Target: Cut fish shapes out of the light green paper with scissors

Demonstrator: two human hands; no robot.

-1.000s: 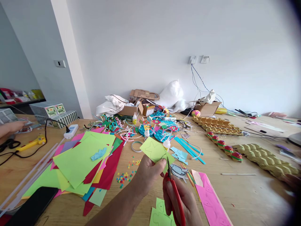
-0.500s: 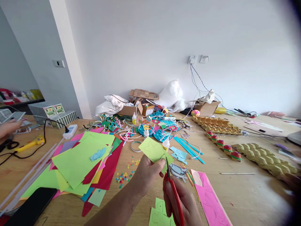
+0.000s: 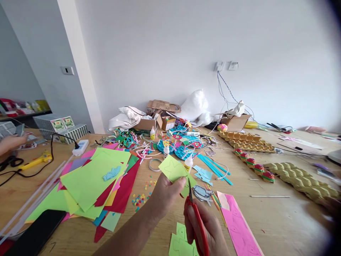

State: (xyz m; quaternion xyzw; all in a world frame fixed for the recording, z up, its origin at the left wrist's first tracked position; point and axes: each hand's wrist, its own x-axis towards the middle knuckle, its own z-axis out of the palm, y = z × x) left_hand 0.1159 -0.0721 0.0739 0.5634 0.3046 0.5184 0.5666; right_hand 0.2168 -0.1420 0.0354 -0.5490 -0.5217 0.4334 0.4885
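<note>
A light green sheet of paper [image 3: 170, 167] with a starfish-like outline drawn on it is pinched in my left hand [image 3: 169, 193]. My right hand [image 3: 205, 224] grips red-handled scissors [image 3: 199, 224], whose dark blades lie at the right part of the sheet. Below, near my right hand, are more green paper pieces [image 3: 179, 243] with pencil outlines. Just right of the scissors lies a grey-blue paper fish [image 3: 202, 193]. A pink strip [image 3: 238, 224] with drawn outlines rests further right.
Coloured sheets [image 3: 90, 181] are piled at the left, beside a black phone [image 3: 39, 231] and a yellow glue gun [image 3: 36, 160]. Glue bottles [image 3: 188, 163] and blue paper strips [image 3: 214, 169] lie ahead. Egg-carton strips [image 3: 301, 181] are at the right. Another person's hand [image 3: 13, 142] shows at far left.
The view has shifted slightly. My hands, the green paper and the scissors keep nearly the same pose. At far left, the other person's hand has moved a little.
</note>
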